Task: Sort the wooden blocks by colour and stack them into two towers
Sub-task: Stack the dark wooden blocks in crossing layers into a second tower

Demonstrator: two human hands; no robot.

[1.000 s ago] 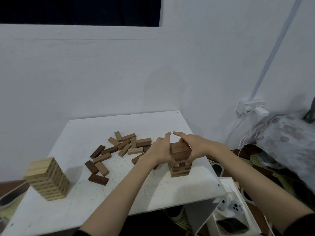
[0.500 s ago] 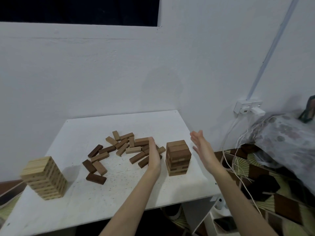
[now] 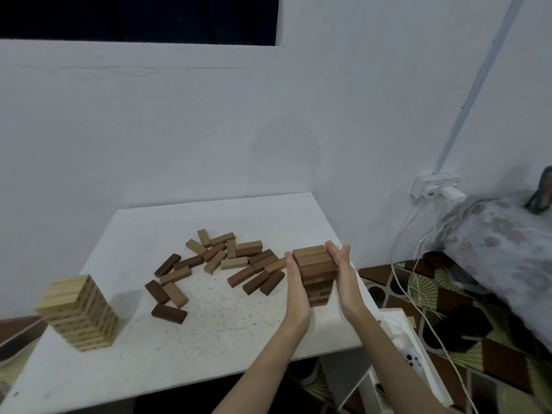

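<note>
A brown block tower (image 3: pixel 315 271) stands near the right edge of the white table (image 3: pixel 209 348). My left hand (image 3: pixel 295 283) presses flat against its left side with straight fingers. My right hand (image 3: pixel 343 273) presses flat against its right side. A finished pale block tower (image 3: pixel 78 309) stands at the table's front left. Several loose brown blocks (image 3: pixel 215 264) lie scattered in the middle of the table, left of the brown tower.
A white wall rises behind the table. To the right are a wall socket (image 3: pixel 436 188) with white cables, a patterned floor mat (image 3: pixel 463 339) and a grey patterned cushion (image 3: pixel 507 243). A white box (image 3: pixel 412 363) sits below the table's right edge.
Half a second ago both hands were held apart from the brown tower. They have now closed in and press flat on its two sides.
</note>
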